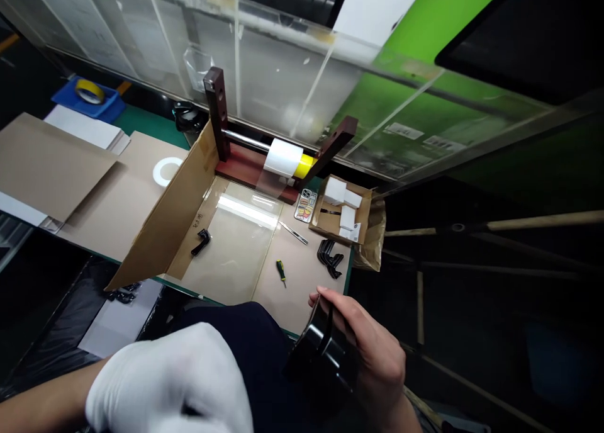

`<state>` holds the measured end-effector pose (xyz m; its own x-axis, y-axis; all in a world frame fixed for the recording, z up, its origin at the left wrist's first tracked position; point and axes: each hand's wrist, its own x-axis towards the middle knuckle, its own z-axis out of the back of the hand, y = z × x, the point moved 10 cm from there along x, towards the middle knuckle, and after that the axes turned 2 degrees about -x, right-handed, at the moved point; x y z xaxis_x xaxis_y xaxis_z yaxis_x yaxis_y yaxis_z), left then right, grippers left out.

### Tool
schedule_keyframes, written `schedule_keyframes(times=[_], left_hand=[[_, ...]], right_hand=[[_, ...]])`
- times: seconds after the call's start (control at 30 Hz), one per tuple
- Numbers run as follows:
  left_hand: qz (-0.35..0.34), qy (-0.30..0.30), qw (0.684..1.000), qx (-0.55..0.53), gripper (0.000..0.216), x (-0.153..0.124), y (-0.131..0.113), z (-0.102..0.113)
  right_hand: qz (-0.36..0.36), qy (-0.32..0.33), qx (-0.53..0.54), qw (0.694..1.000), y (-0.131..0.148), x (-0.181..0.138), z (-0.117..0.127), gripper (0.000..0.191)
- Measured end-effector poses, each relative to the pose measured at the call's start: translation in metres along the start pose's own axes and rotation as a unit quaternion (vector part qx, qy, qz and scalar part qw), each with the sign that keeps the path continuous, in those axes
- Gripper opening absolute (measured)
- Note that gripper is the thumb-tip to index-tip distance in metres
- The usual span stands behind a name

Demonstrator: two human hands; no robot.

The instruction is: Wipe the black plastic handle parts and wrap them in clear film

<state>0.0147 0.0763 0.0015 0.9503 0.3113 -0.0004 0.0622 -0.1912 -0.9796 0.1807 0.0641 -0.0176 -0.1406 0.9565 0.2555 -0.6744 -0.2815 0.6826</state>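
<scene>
My right hand point(372, 351), bare, is closed around a glossy black plastic part point(325, 351) held low in front of me, just off the table's near edge. My left hand point(170, 382) wears a white glove and is curled into a loose fist near my lap; whether it holds anything is hidden. On the cardboard-covered table point(302, 282) lie a single black angled part point(202, 241), a pile of several black angled parts point(329, 257), and a small green-handled screwdriver point(281, 272). A clear film sheet point(236, 238) is spread there.
A dark red roller stand point(236, 150) carries a white and yellow roll point(285, 159). A small cardboard box point(342, 216) holds white blocks. Next to it lies a phone case point(306, 205). A yellow tape roll point(89, 91) sits on a blue tray, far left. A clear panel stands behind.
</scene>
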Motion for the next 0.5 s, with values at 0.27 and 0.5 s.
schedule_keyframes(times=[0.27, 0.5], left_hand=[[0.251, -0.051, 0.831, -0.494, 0.09, 0.021, 0.048, -0.034], [0.267, -0.062, 0.763, -0.585, 0.101, 0.031, 0.063, -0.054]], right_hand=[[0.036, 0.114, 0.077, 0.99, 0.011, 0.017, -0.033, 0.044], [-0.042, 0.167, 0.186, 0.967, -0.002, 0.005, -0.07, 0.031]])
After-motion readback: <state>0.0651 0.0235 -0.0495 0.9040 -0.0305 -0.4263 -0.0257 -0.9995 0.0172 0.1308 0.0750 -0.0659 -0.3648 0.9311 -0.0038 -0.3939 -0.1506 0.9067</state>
